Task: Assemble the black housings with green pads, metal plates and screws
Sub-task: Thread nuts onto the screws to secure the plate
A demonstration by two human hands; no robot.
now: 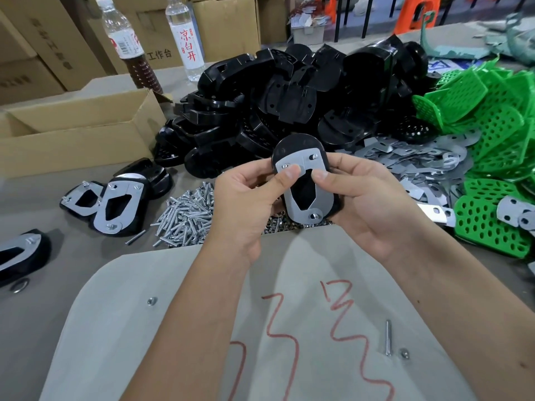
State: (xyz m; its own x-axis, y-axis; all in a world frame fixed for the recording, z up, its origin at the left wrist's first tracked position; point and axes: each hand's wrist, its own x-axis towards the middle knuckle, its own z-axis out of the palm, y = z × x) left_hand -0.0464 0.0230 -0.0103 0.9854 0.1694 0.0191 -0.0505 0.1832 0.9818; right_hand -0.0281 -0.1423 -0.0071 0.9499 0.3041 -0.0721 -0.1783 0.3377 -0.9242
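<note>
Left edge of the worktop (58, 285): an open cardboard box (78, 131), with finished housings (115, 204) and a loose screw pile (188, 215) in front of it; open room lies only on the grey sheet (289, 285) nearest the person. Centre: the left hand (246, 198) and right hand (364, 195) grip one black housing (301, 146) above the screws, fingers curled round its sides, thumbs pressed on the metal plate (324, 198) screwed to its face. Behind and right: black housing heap (289, 91), loose plates (419, 160), and green pads (492, 125) reaching the right edge
</note>
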